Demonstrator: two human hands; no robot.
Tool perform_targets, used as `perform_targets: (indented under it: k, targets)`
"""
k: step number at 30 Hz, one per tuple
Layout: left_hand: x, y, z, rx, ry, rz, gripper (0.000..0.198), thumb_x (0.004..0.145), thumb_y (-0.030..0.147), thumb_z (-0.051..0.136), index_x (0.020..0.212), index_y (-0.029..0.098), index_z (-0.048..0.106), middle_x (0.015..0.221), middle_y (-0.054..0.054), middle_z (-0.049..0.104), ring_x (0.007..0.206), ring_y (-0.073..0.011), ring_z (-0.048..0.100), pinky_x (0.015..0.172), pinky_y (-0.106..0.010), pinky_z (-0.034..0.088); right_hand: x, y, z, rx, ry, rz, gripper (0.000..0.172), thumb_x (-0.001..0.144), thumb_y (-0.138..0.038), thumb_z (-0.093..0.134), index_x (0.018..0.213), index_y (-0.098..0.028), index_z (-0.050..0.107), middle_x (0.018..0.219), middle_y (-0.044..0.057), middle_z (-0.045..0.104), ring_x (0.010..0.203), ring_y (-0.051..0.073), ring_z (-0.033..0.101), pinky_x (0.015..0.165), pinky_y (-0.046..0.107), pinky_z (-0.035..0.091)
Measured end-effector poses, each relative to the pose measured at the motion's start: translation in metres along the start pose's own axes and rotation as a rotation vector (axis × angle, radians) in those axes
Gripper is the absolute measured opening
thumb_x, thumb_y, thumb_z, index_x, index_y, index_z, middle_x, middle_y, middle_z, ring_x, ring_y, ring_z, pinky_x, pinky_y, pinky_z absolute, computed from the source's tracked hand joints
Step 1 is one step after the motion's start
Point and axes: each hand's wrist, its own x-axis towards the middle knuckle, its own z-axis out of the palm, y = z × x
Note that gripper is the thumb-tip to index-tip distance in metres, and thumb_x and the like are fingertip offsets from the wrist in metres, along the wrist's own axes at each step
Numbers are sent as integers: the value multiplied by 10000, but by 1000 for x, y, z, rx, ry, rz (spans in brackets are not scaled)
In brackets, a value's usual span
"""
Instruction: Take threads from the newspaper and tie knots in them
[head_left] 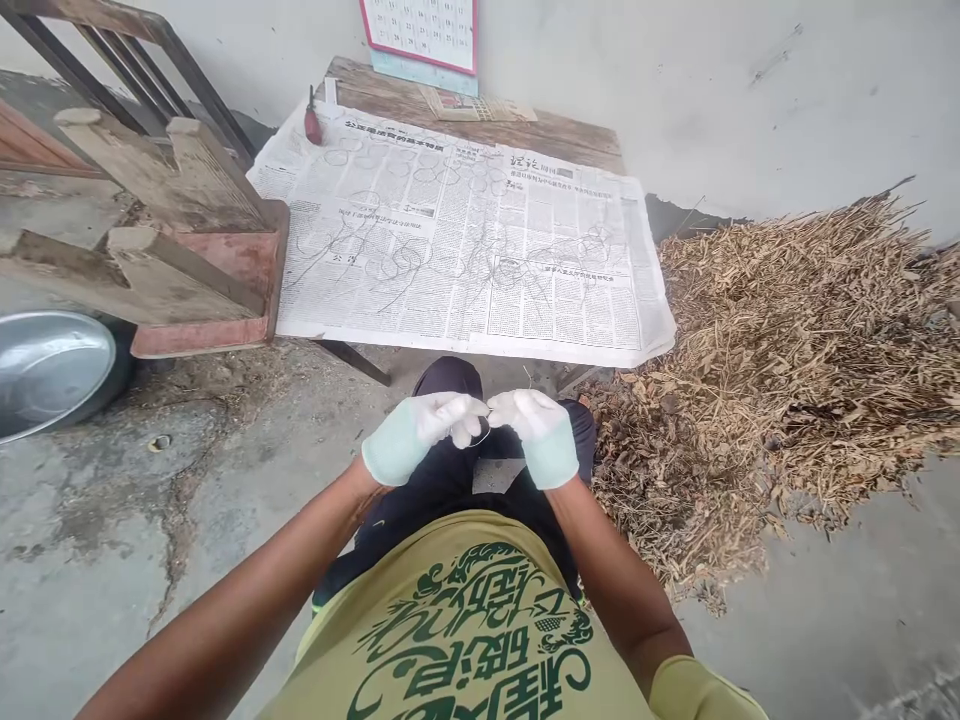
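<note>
My left hand point(442, 420), in a white and pale green glove, is closed in a pinch on a thin wire point(484, 436). Close beside it my right hand point(529, 415), gloved the same way, pinches the wire too. A loop of the wire hangs below the fingertips, and a short end sticks up above my right hand. Both hands are over my lap, in front of the table's near edge. On the newspaper point(390, 200) covering the table lie several wire rings point(424, 175) and loose bent wires point(405, 262).
A screwdriver point(313, 125) with a red handle lies at the table's far left corner. A wooden stool point(210, 265) on its side stands left, above a metal basin point(52, 370). Dry stalks point(810, 340) are heaped on the right. A calendar point(424, 30) leans against the wall.
</note>
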Motion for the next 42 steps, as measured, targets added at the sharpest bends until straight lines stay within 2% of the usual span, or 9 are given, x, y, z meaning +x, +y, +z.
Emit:
perform_targets:
  k: [5, 11, 14, 18, 21, 25, 31, 35, 42]
  targets:
    - [0, -6, 19, -252, 165, -37, 509, 859, 564, 718, 1154, 151, 761, 1008, -112, 772, 866, -204, 686, 864, -350, 540, -1, -3, 5, -11, 95, -16, 295, 939, -391, 633, 924, -135, 779, 965, 113, 786, 827, 211, 754, 830, 352, 615]
    - [8, -14, 38, -634, 207, -170, 490, 680, 344, 914, 1111, 156, 775, 928, -64, 756, 706, -110, 625, 711, -256, 534, -7, -11, 11, -214, 114, -55, 167, 926, -278, 665, 936, -155, 778, 1075, 122, 776, 981, 235, 731, 906, 352, 599]
    - [8, -13, 41, -634, 240, -126, 462, 661, 305, 922, 1069, 136, 786, 802, -35, 732, 617, -79, 563, 624, -221, 482, -9, -6, 11, -239, 115, -84, 178, 922, -307, 677, 962, -168, 781, 1115, 120, 769, 1040, 247, 715, 933, 357, 587]
    - [5, -7, 41, -627, 276, -95, 421, 635, 276, 929, 1005, 131, 789, 668, -6, 684, 607, -98, 568, 625, -236, 466, -8, 10, 8, -124, 83, -123, 292, 949, -399, 628, 989, -153, 779, 1104, 124, 768, 1013, 246, 721, 927, 371, 588]
    - [4, -5, 38, -603, 260, -94, 415, 655, 298, 919, 1008, 127, 784, 652, -7, 679, 612, -106, 566, 635, -245, 464, -8, 18, 6, -9, 52, -140, 331, 957, -427, 612, 974, -143, 781, 1096, 127, 764, 985, 246, 721, 884, 376, 593]
    - [6, -6, 34, -551, 251, -64, 325, 742, 371, 862, 936, 123, 782, 649, -10, 657, 619, -115, 559, 670, -262, 480, -9, 17, 4, -46, 51, -130, 342, 955, -448, 613, 946, -156, 792, 1066, 119, 765, 944, 232, 711, 878, 369, 576]
    - [5, -2, 32, -546, 145, -39, 312, 788, 426, 775, 921, 144, 781, 673, -36, 681, 618, -156, 602, 707, -315, 519, -10, 15, 5, -30, 27, -102, 338, 940, -471, 630, 957, -175, 792, 986, 104, 776, 890, 227, 715, 834, 359, 567]
    - [-1, 5, 34, -477, 184, 9, 331, 805, 466, 766, 869, 141, 772, 634, -50, 675, 678, -196, 632, 814, -373, 536, -11, 14, 6, -42, 22, -75, 350, 942, -478, 624, 927, -171, 791, 935, 102, 776, 832, 222, 718, 801, 355, 566]
    - [-8, 0, 28, -393, 130, 107, 389, 835, 458, 750, 1039, 128, 780, 687, -52, 707, 712, -205, 646, 755, -364, 526, -12, 14, 8, -84, 66, -6, 317, 920, -447, 644, 888, -170, 794, 785, 70, 753, 719, 194, 679, 715, 318, 537]
